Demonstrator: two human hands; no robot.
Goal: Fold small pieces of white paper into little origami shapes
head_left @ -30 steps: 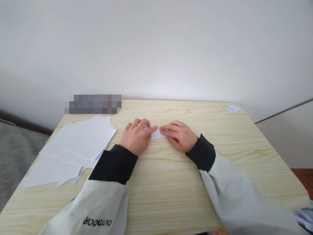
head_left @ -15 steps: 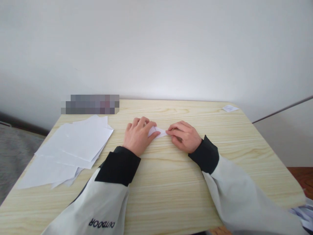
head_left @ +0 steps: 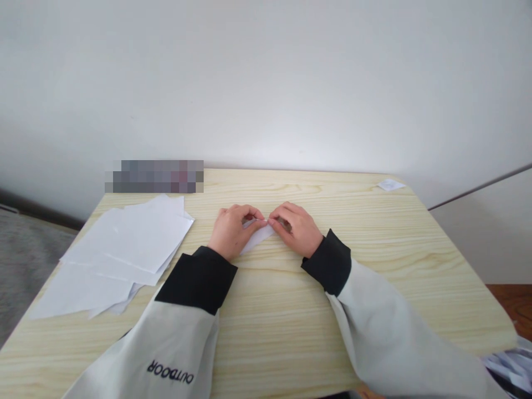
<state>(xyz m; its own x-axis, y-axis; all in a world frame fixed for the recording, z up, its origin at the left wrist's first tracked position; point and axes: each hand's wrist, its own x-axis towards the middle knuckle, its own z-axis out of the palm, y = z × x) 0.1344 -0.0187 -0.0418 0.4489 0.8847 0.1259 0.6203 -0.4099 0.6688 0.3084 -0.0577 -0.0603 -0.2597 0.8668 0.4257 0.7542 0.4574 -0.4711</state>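
Note:
A small folded piece of white paper is held low over the middle of the table, its upper edge between my two hands. My left hand pinches it with thumb and index finger. From the other side my right hand pinches the same edge, its fingertips almost touching those of the left. Part of the paper is hidden behind the fingers of both hands.
Several loose white sheets overlap on the left of the wood-grain table. A blurred-out item lies at the back left. One small folded paper rests at the far right corner. Crumpled papers show at the lower right.
My right hand has moved left, so both hands' fingertips now meet at the paper's upper edge. The left hand has gone from spread over the paper to a pinch, and the paper has turned.

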